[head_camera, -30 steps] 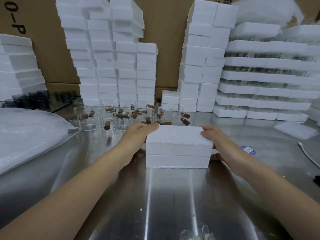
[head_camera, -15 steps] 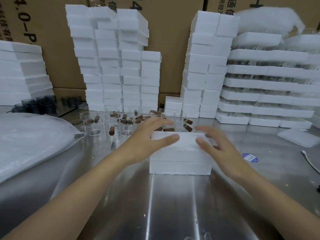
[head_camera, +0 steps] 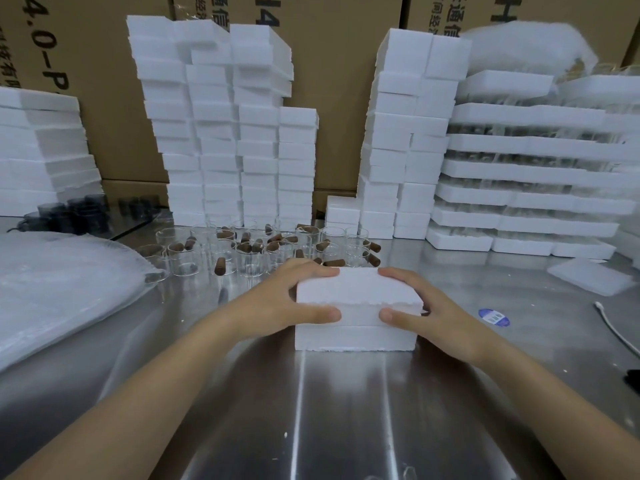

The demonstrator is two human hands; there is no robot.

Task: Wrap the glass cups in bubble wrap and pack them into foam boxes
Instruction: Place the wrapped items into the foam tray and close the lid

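We have both hands closed on the foam box (head_camera: 356, 306) at the centre of the frame: the left hand (head_camera: 277, 306) clamps its left end, thumb on the near face and fingers over the far top edge, and the right hand (head_camera: 429, 313) mirrors that on the right end. The grip sits on the upper slab, which we judge to be the lid, so we are probably either seating it or about to lift it; the pictures cannot settle which, nor what is inside. Holding both ends keeps the crumbly foam level and square to its base on the steel table (head_camera: 346, 410).

Just behind the box, the glass cups (head_camera: 249, 258) stand upright in a cluster, brown cork-like stoppers (head_camera: 219, 266) scattered among and inside them, within easy reach. At the left of the frame lies a sheet pile of bubble wrap (head_camera: 62, 289). Stacks of foam boxes (head_camera: 225, 133) fill the back, with cardboard cartons (head_camera: 339, 81) behind them
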